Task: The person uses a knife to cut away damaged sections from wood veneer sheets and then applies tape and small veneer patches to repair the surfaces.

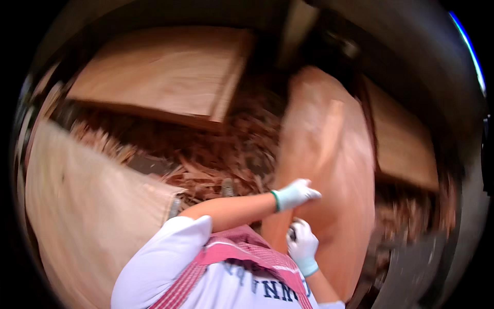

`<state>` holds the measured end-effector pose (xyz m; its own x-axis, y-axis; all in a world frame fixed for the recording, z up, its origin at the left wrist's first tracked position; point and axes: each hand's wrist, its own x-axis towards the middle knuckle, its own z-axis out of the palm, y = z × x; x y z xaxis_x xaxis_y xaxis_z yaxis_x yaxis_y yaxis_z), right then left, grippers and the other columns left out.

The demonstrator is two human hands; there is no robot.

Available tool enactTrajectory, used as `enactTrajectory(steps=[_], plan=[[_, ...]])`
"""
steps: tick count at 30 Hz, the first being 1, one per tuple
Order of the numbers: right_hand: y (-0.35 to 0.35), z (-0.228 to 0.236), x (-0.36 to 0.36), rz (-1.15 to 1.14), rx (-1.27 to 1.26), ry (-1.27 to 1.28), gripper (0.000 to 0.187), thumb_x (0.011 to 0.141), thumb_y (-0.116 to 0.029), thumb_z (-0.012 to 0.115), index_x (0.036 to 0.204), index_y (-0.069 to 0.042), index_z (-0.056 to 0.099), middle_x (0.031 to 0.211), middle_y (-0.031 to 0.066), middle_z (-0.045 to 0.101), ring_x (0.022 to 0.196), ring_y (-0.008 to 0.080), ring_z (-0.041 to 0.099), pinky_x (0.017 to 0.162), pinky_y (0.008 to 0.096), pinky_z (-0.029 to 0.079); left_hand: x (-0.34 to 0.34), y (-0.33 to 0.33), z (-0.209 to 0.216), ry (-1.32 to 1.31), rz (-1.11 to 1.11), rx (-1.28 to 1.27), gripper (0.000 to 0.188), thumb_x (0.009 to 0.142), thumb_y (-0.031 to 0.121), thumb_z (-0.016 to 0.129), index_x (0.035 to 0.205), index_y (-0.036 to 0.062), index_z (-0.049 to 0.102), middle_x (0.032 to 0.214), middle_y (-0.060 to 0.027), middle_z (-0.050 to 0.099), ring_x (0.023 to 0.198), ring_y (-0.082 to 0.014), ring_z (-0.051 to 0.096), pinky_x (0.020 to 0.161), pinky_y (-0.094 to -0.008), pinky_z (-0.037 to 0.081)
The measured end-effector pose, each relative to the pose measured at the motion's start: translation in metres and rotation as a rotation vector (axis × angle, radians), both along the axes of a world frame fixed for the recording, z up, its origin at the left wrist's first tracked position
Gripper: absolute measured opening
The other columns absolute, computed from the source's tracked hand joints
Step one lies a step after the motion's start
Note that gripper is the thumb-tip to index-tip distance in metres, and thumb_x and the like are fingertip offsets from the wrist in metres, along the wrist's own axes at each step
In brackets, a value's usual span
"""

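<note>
Veneer sheet (342, 175) right of centre, apparently mid-handling; remainder unclear. Far-left stack (164, 72) already piled. Left hand (297, 194) loosely open, over sheet; right hand (303, 240) curled, hold unclear.

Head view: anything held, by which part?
Cannot be told: right white-gloved hand curls at a small dark shape, blurred; left white-gloved hand shows no clear hold.

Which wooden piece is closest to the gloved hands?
The orange sheet right of centre, under the left hand and right hand. The upper-left piece, lower-left piece and far-right piece lie farther off.
</note>
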<state>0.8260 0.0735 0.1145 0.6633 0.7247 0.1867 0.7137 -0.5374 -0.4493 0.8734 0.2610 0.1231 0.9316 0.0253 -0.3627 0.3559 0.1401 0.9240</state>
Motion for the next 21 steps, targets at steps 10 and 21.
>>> enactTrajectory(steps=[10, 21], plan=[[0.258, 0.052, 0.136, 0.248, 0.262, 0.277, 0.037, 0.09, -0.021, 0.061, 0.117, 0.002, 0.055, 0.111, 0.0173, 0.062, 0.098, 0.028, 0.059, 0.088, 0.0365, 0.048, -0.07, 0.298, 0.023, -0.512, 1.075, -0.207, 0.03, 0.093, 0.016, 0.062, 0.111, -0.0075, 0.06, 0.101, -0.0031, 0.066, 0.089, -0.0089, 0.059, 0.079, -0.0256, 0.05], [0.617, -0.046, 0.172, 0.532, -0.249, 1.499, 0.016, 0.092, -0.032, 0.06, 0.093, -0.017, 0.056, 0.07, -0.0046, 0.047, 0.051, 0.005, 0.036, 0.04, 0.0213, 0.024, -0.305, 0.411, 0.016, -0.553, 2.204, 0.353, 0.021, 0.091, 0.018, 0.062, 0.105, 0.0034, 0.066, 0.092, -0.0004, 0.066, 0.08, -0.0071, 0.058, 0.073, -0.0249, 0.049]])
